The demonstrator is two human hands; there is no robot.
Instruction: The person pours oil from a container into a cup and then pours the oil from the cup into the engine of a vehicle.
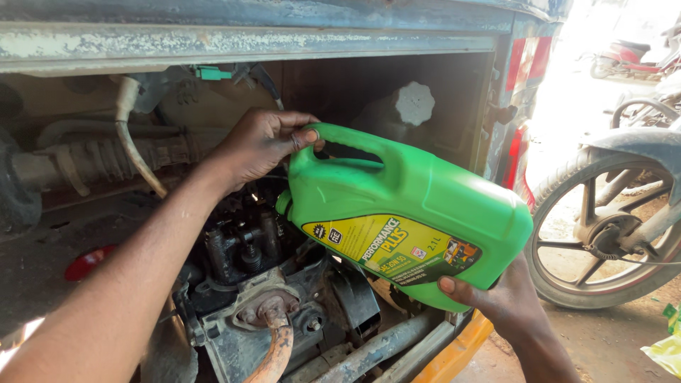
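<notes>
Jug: a bright green plastic oil jug (418, 206), squarish with a moulded loop handle along its upper edge, tipped over on its side so its neck points down and to the left into the engine bay.
Label: a yellow and dark green sticker (391, 250) on the jug's facing side, slanted with the tilt.
Neck: a short green spout at the jug's lower left corner, right above the dark engine parts; whether liquid is running out cannot be told.
Left hand: the left hand (259, 145) is curled closed around the front end of the handle, thumb pressed on top.
Right hand: the right hand (496, 298) cups the jug's bottom corner from below, thumb flat against the green wall, fingers hidden behind it.
Engine: a grimy grey and black engine (248, 284) sits under the neck, with a rusty orange pipe (277, 347) curving out of it.
Compartment: an open bay in a worn blue vehicle body (248, 39), a white ribbed cap (414, 103) deep inside.
Surroundings: a motorcycle wheel (603, 234) stands just to the right.
</notes>
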